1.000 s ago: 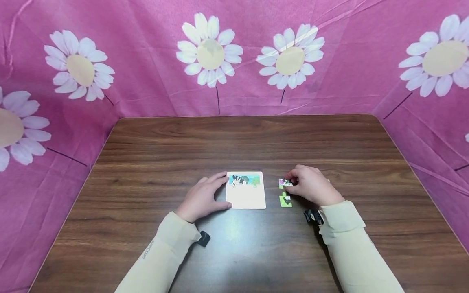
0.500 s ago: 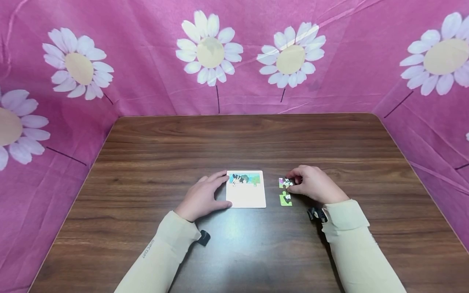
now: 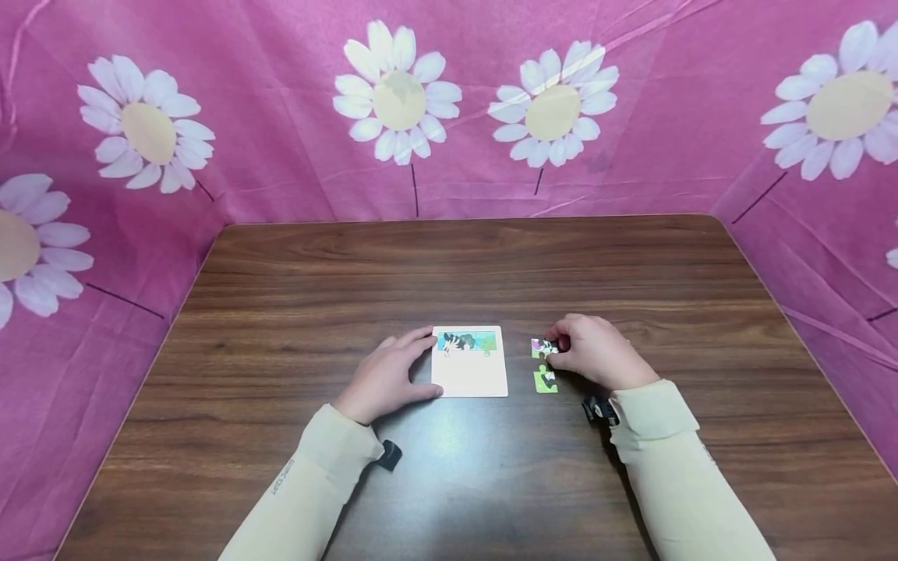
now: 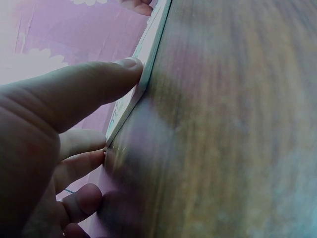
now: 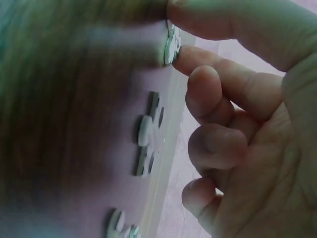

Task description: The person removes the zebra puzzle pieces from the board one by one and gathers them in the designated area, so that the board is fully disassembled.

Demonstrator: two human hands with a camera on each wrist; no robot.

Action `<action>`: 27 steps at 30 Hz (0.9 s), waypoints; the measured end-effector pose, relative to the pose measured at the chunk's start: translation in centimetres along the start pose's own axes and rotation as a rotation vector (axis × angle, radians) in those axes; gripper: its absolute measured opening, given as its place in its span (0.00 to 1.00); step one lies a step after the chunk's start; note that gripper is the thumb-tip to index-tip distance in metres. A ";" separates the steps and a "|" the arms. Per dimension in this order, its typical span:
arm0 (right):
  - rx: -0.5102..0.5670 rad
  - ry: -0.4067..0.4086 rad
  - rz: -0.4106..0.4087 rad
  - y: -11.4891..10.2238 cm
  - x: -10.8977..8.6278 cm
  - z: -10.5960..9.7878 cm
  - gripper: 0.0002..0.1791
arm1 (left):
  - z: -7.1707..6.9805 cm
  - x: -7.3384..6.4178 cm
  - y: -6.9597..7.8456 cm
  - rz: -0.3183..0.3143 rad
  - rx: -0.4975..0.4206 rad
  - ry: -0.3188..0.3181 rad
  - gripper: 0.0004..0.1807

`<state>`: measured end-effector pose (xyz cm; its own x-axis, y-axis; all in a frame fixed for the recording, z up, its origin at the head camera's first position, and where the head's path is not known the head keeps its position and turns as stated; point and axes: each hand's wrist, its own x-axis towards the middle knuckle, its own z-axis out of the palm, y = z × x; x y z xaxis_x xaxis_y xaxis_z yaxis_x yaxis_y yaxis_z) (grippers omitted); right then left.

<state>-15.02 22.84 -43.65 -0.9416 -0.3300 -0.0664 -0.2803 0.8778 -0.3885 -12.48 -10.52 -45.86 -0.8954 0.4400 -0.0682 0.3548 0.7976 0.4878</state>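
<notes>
A square white puzzle board (image 3: 470, 378) lies on the table with a strip of fitted pieces showing a zebra and greenery along its far side. My left hand (image 3: 386, 382) steadies it from the left, its thumb (image 4: 99, 84) on the near corner and its fingertips at the far one. To the board's right, the thumb and index finger of my right hand (image 3: 596, 354) pinch a purple, green and white puzzle piece (image 3: 537, 349) at the tabletop. A light-green puzzle piece (image 3: 543, 380) lies just nearer to me.
In the right wrist view, a puzzle piece (image 5: 151, 136) and another puzzle piece (image 5: 121, 225) lie below the right hand's fingers, hidden by that hand from above. The wooden table (image 3: 351, 265) meets a pink daisy-print cloth (image 3: 477, 187) at the back.
The right hand has shifted slightly to the right and back, its thumb and index finger staying at the same puzzle piece. The left hand and the board hold still.
</notes>
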 end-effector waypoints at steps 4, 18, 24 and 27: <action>0.027 0.007 -0.008 -0.1 0.0 0.1 0.11 | 0.0 -0.1 0.0 -0.004 -0.005 -0.001 0.44; 0.042 0.009 -0.025 -0.2 0.0 0.4 0.13 | 0.1 0.0 -0.2 0.004 0.005 0.001 0.44; 0.030 0.013 -0.030 -0.3 0.1 0.4 0.11 | 0.0 0.0 -0.1 0.002 0.008 -0.001 0.44; 0.029 0.016 -0.029 -0.4 0.1 0.3 0.11 | 0.0 0.0 -0.1 0.002 0.007 -0.003 0.44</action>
<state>-14.96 22.31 -43.80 -0.9360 -0.3496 -0.0402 -0.3024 0.8574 -0.4163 -12.55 -10.61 -45.89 -0.8939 0.4429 -0.0697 0.3585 0.7994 0.4821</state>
